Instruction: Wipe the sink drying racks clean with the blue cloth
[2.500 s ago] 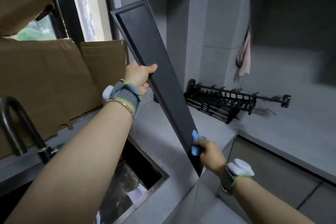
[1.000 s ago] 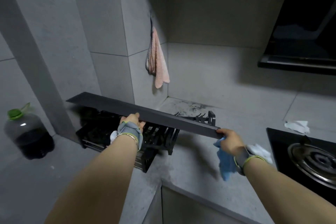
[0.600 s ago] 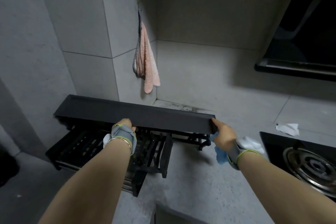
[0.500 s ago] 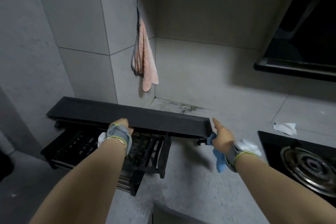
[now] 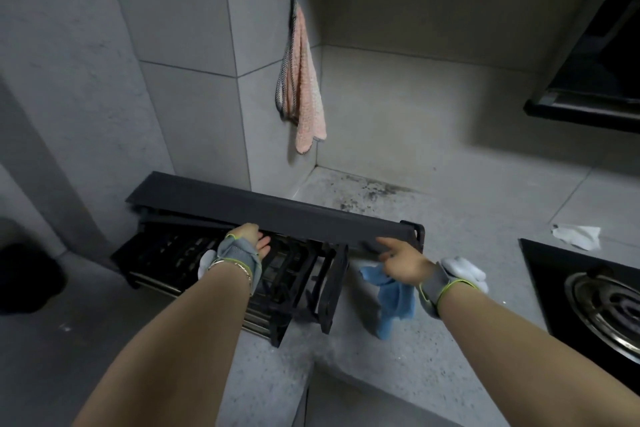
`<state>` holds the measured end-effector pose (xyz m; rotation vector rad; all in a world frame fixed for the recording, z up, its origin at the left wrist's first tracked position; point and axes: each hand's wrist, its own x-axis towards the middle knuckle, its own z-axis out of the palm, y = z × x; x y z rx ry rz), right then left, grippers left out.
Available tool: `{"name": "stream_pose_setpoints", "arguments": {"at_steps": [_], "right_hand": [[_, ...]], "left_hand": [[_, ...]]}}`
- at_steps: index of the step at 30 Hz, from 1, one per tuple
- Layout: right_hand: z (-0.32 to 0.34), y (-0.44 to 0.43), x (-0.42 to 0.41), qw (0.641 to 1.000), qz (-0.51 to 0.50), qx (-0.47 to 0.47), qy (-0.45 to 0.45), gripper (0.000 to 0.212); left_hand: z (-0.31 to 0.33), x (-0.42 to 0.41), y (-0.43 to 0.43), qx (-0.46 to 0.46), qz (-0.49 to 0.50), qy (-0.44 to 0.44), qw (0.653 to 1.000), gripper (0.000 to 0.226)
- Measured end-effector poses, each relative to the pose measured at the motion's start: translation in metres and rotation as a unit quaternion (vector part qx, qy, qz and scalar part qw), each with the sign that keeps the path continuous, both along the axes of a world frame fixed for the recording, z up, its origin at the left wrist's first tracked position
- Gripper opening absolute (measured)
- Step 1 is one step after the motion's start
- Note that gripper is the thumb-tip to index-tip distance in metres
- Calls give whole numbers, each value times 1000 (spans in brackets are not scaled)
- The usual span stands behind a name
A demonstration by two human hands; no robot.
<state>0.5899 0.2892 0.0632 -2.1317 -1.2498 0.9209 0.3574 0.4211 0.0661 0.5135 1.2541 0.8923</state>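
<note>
A long black tray lies flat across the top of the black drying rack on the grey counter, against the tiled wall. My left hand reaches under the tray's front edge near its middle, fingers relaxed and touching it. My right hand is at the tray's right end, its index finger pointing at the edge, the other fingers holding the blue cloth, which hangs down below the palm.
A pink towel hangs on the wall corner above the rack. A gas burner and black hob sit at right, a crumpled white tissue behind them. A range hood overhangs top right. A dark bottle stands at left.
The tray was carried from upright by the sink, turned level and set down on the rack. Both hands have loosened from its edge; the right still has the cloth.
</note>
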Motion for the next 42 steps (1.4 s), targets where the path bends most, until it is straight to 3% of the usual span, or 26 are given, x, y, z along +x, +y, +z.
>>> {"name": "stream_pose_setpoints", "arguments": {"at_steps": [2, 6, 10, 18, 23, 26, 29, 32, 35, 38, 42], "right_hand": [[-5, 5, -8, 1000, -7, 0, -13, 50], [-3, 10, -16, 991, -115, 63, 7, 29], [8, 12, -22, 981, -156, 98, 60, 36], [41, -17, -78, 984, 10, 97, 149, 39], [66, -59, -110, 962, 60, 139, 227, 37], [68, -90, -126, 934, 50, 153, 317, 34], [64, -137, -138, 909, 71, 148, 384, 34], [49, -175, -148, 923, 119, 155, 333, 36], [36, -203, -158, 940, 201, 145, 233, 35], [40, -229, -164, 927, 217, 114, 284, 34], [37, -250, -161, 924, 211, 120, 295, 29]], "left_hand": [[-1, -4, 1, 14, -3, 6, 1000, 44], [0, -13, -1, 12, -9, 29, 999, 44], [3, -21, -9, 12, -4, 33, 999, 44], [11, -37, -66, 18, -16, 55, 998, 38], [27, -32, -137, 51, -70, 68, 994, 46], [33, -30, -192, 45, -115, 80, 989, 55], [33, -26, -259, 27, -130, -62, 989, 70], [34, -24, -306, 21, -119, -154, 981, 77], [36, -26, -339, 50, -84, -151, 984, 64], [30, -36, -363, 101, 2, -54, 993, 21], [13, -80, -383, 112, 78, 50, 989, 15]]}}
